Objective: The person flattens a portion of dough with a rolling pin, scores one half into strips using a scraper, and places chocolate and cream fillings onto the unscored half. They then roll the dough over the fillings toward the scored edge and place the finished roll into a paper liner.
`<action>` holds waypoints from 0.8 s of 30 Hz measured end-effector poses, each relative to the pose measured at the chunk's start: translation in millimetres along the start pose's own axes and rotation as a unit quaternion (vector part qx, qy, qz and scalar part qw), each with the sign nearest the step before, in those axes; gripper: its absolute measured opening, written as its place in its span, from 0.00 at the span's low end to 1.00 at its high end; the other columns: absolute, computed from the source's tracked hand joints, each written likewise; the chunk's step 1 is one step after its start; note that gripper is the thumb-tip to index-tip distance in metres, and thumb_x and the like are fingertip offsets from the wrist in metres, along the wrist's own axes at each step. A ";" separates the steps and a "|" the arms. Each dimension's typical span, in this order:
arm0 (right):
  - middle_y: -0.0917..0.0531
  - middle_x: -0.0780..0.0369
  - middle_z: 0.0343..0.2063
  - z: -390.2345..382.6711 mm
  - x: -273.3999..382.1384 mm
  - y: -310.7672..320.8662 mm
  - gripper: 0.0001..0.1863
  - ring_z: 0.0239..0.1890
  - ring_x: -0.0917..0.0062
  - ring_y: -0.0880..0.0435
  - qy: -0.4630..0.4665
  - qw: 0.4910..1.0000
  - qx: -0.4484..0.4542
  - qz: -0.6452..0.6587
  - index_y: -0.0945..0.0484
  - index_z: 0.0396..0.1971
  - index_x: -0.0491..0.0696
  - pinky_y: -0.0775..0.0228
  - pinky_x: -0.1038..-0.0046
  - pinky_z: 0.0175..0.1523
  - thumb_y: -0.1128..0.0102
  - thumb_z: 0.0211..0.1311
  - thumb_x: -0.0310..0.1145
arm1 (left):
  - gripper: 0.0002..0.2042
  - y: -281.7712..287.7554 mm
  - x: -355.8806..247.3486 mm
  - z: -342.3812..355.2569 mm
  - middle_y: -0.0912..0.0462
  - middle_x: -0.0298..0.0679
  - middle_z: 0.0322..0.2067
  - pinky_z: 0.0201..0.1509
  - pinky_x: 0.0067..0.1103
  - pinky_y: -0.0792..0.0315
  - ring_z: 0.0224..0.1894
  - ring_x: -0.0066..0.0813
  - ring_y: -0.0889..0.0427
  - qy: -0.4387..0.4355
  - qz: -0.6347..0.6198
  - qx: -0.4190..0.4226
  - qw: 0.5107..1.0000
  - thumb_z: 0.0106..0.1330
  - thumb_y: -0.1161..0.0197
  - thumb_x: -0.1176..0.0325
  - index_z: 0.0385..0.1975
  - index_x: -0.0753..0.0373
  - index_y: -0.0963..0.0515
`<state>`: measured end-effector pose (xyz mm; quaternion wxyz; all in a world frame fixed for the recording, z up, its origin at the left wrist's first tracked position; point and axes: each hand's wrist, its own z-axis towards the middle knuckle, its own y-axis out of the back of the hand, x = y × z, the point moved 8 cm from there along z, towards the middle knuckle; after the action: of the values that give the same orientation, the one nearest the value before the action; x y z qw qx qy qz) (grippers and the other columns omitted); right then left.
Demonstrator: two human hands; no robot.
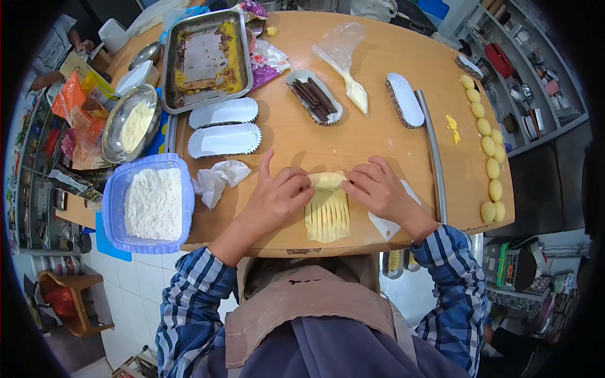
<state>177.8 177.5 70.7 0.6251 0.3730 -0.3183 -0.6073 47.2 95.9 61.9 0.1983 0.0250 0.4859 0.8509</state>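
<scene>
A flat piece of pale yellow dough lies near the table's front edge, its near half cut into thin strips. Its far end is rolled into a thick cylinder. My left hand grips the left end of that roll, thumb and fingers closed, index finger raised. At the roll's right end, my right hand closes its fingertips on the dough. Whatever is inside the roll is hidden. Partly under my right hand lies a white flat scraper. A crumpled white paper rests left of my left hand.
A blue tub of flour stands front left, near a metal bowl and a baking tray. Farther back are paper moulds, chocolate sticks and a piping bag. A metal rod and several dough balls lie right.
</scene>
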 end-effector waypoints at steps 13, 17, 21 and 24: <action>0.20 0.61 0.40 -14.9 5.8 5.0 0.13 0.45 0.69 0.24 -0.078 0.994 -0.009 0.081 0.19 0.35 0.45 0.33 0.62 0.51 0.36 0.44 0.24 | 0.13 3.9 -14.1 -13.7 0.20 0.30 0.37 0.64 0.58 0.50 0.45 0.26 0.22 -0.001 -0.039 0.016 0.999 0.48 0.32 0.73 0.36 0.57 0.18; 0.20 0.61 0.40 -15.0 -3.3 5.9 0.15 0.46 0.67 0.25 -0.124 0.979 -0.010 0.159 0.19 0.36 0.45 0.35 0.63 0.52 0.34 0.44 0.25 | 0.12 4.8 -3.6 -13.9 0.19 0.32 0.37 0.65 0.53 0.49 0.43 0.30 0.21 0.054 -0.105 -0.001 0.993 0.52 0.32 0.74 0.38 0.59 0.19; 0.20 0.60 0.44 -12.7 -27.2 0.6 0.15 0.49 0.66 0.25 -0.251 0.943 -0.022 0.218 0.19 0.39 0.46 0.37 0.63 0.55 0.33 0.48 0.28 | 0.10 5.7 4.9 -7.8 0.20 0.32 0.35 0.64 0.51 0.48 0.44 0.30 0.22 0.105 -0.157 -0.032 0.981 0.53 0.32 0.72 0.37 0.58 0.19; 0.19 0.60 0.45 -13.6 -34.3 -10.1 0.15 0.50 0.67 0.26 -0.282 0.925 0.012 0.255 0.18 0.41 0.47 0.39 0.63 0.56 0.33 0.50 0.30 | 0.11 5.0 14.5 -4.2 0.19 0.33 0.37 0.64 0.48 0.48 0.44 0.32 0.22 0.170 -0.173 -0.048 0.969 0.53 0.31 0.72 0.38 0.59 0.19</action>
<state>182.1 213.0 56.9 0.6384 0.0999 -0.5733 -0.5037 31.3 95.5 61.7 0.2579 -0.2144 0.4679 0.8177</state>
